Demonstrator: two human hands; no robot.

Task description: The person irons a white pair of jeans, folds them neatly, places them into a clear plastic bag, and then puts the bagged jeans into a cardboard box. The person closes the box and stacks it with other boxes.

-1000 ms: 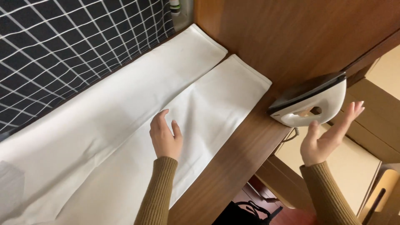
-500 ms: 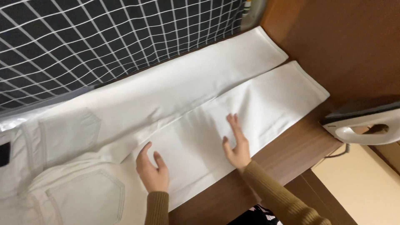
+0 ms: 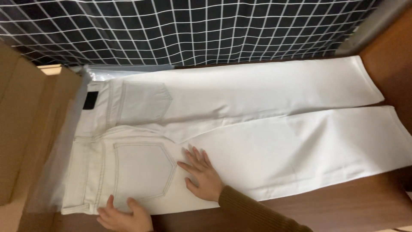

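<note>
Head cam: white jeans (image 3: 240, 129) lie back-side up on the wooden table (image 3: 343, 206), legs stretching right. Both hands press flat, fingers spread, holding nothing: left hand (image 3: 124, 217) at the waistband edge, right hand (image 3: 201, 176) beside the back pocket (image 3: 143, 169). Looks like smoothing. Cardboard box (image 3: 25, 129) on the left, contents hidden.

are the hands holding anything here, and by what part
Nothing is gripped. The right hand lies flat on the white trousers at the top of the near leg; the left hand presses near the waistband's lower edge.
</note>
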